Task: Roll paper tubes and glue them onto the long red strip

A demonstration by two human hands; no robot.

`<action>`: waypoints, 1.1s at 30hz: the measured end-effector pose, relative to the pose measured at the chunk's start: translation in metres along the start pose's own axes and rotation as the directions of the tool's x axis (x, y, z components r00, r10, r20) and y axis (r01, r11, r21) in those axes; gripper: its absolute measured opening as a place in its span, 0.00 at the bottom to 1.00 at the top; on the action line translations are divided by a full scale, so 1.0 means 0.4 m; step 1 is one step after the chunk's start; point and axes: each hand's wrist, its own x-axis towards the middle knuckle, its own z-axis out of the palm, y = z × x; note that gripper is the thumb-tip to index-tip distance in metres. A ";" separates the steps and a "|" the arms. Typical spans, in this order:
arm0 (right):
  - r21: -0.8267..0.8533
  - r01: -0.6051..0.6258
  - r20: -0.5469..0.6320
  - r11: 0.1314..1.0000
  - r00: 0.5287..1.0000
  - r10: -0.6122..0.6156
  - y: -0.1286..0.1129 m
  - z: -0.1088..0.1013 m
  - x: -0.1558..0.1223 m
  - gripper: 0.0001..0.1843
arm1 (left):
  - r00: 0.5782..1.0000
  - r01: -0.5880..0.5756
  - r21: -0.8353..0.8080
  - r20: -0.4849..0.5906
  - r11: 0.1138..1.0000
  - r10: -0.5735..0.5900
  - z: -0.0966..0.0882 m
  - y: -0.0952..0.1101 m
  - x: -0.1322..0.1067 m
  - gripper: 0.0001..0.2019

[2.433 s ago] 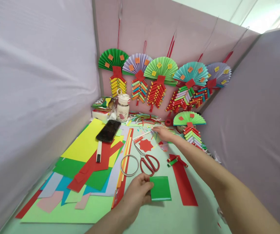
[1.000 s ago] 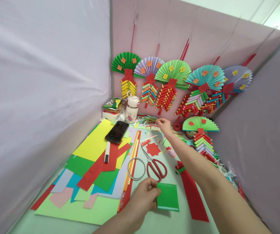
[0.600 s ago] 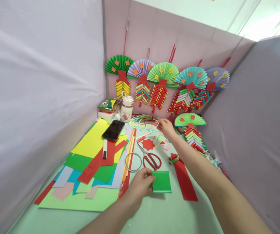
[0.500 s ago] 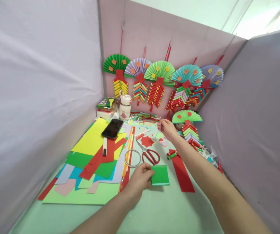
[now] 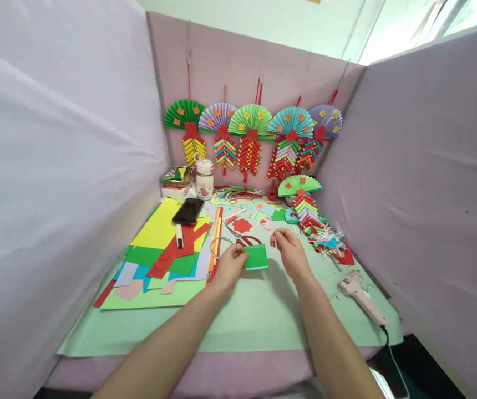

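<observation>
Between the thumb and fingers of my left hand (image 5: pixel 230 267) is a green paper square (image 5: pixel 257 257) with a pale lower edge, held by its left side above the table. My right hand (image 5: pixel 292 255), to the right of the square and apart from it, pinches a thin pinkish strip (image 5: pixel 275 244) that points downward. Just behind my left hand lie red-handled scissors (image 5: pixel 247 240) and a metal ring (image 5: pixel 216 247). A red paper flower shape (image 5: pixel 242 225) rests beyond the scissors.
Coloured paper sheets (image 5: pixel 147 299) are stacked at left, with a phone (image 5: pixel 188 211) and a white cutter (image 5: pixel 179 235) on them. A white bottle (image 5: pixel 204 180) stands behind. Paper fans (image 5: pixel 250 119) hang on the back wall. A glue gun (image 5: pixel 363 299) and paper scraps (image 5: pixel 330 244) are at right.
My right hand has drawn back toward me, nearer the green square, still with the thin strip. The view has shifted, bringing the glue gun in; the red strip with small rolls no longer shows.
</observation>
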 end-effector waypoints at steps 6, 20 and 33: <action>-0.172 0.064 0.068 0.983 0.996 -0.053 0.012 0.018 -0.057 0.10 | 0.959 -0.245 0.185 -0.101 0.952 0.266 -0.012 -0.001 0.017 0.13; -0.625 0.302 0.238 0.720 0.952 -0.193 0.046 0.037 -0.080 0.16 | 0.859 -0.470 0.632 0.167 0.617 0.483 -0.011 0.008 0.000 0.08; -0.643 0.305 0.189 0.703 0.952 -0.240 0.023 0.047 -0.099 0.12 | 0.841 -0.487 0.631 0.153 0.603 0.519 -0.008 0.014 -0.009 0.06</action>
